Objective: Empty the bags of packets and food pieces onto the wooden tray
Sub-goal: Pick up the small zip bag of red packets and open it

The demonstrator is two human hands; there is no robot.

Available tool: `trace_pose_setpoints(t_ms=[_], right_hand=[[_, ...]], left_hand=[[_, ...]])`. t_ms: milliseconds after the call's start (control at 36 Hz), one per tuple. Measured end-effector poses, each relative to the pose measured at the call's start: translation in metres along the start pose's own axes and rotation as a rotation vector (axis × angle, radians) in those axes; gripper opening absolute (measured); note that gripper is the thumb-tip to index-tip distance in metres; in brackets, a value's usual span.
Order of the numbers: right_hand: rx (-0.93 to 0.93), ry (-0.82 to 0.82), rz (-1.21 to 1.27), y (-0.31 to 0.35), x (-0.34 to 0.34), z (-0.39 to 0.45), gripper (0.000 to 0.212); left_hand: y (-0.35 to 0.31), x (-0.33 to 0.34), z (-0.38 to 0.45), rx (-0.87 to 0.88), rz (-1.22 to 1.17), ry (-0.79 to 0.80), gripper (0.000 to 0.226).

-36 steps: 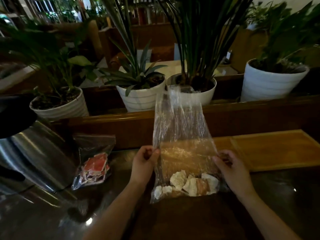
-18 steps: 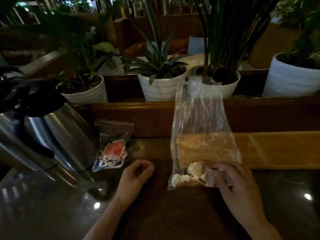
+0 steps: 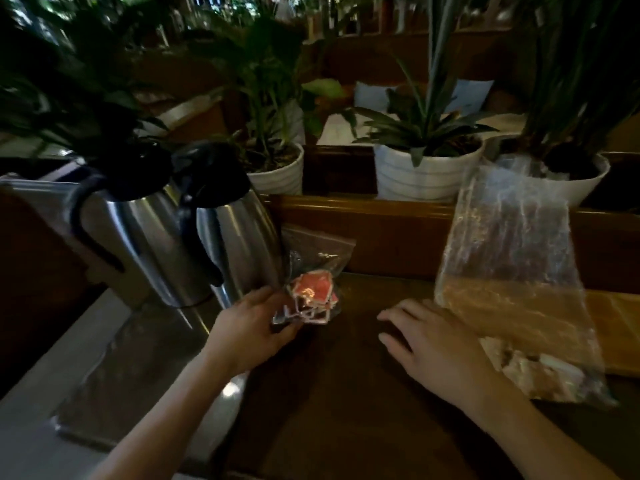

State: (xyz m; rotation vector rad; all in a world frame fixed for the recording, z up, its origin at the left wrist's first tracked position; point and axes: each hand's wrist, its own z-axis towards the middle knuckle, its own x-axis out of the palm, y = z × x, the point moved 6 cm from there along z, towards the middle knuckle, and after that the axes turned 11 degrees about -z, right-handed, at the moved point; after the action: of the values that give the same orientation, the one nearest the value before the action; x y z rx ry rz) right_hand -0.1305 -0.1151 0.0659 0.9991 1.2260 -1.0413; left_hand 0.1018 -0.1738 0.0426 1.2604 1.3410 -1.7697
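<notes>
Clear plastic makes up both bags. The small bag of packets sits at about ten o'clock from the middle of the dark table, leaning against the right-hand steel jug. Its lower half is stuffed with small square red packets edged in white; the upper half is slack and wrinkled. Marks show on the packets, but they are too blurred to read.

The left hand is at the bag's lower left corner, thumb and fingers curled around the bottom edge and gripping it.

The large bag of food pieces stands at three o'clock, tall and crinkled, its top reaching up in front of a white plant pot. Pale, chunky food pieces lie heaped in its bottom, at about four o'clock. Behind and through it shows the wooden tray, a light plank at the right edge.

The right hand lies flat over the table just left of that bag, fingers spread and straight, holding nothing; I cannot tell whether its outer edge touches the plastic.

A second steel jug with a black handle stands at nine o'clock. No brand or writing can be read anywhere.
</notes>
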Motion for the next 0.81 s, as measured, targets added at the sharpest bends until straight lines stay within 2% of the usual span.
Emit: trace_pose_setpoints(t_ms=[111, 250, 417, 500, 556, 639, 806], right_hand=[[0.037, 0.086, -0.057, 0.017, 0.013, 0.038, 0.049], [0.078, 0.140, -0.022, 0.026, 0.039, 0.072, 0.063], [0.155, 0.174, 0.301, 0.028, 0.061, 0.105, 0.076], [0.227, 0.172, 0.556, 0.034, 0.062, 0.117, 0.058], [0.325, 0.170, 0.817, 0.036, 0.064, 0.123, 0.048], [0.477, 0.140, 1.177, 0.034, 0.070, 0.125, 0.045], [0.571, -0.051, 1.390, 0.024, 0.063, 0.124, 0.037]], left_hand=[[0.012, -0.009, 0.001, -0.006, 0.110, -0.106, 0.049], [0.008, 0.000, 0.005, -0.034, 0.108, -0.151, 0.043], [0.006, 0.014, 0.020, -0.080, 0.024, -0.156, 0.050], [0.007, 0.017, 0.024, -0.098, 0.017, -0.178, 0.054], [0.009, 0.018, 0.024, -0.112, -0.025, -0.194, 0.052], [0.010, 0.020, 0.024, -0.130, -0.142, -0.198, 0.048], [0.013, 0.017, 0.023, -0.110, -0.298, -0.237, 0.041]])
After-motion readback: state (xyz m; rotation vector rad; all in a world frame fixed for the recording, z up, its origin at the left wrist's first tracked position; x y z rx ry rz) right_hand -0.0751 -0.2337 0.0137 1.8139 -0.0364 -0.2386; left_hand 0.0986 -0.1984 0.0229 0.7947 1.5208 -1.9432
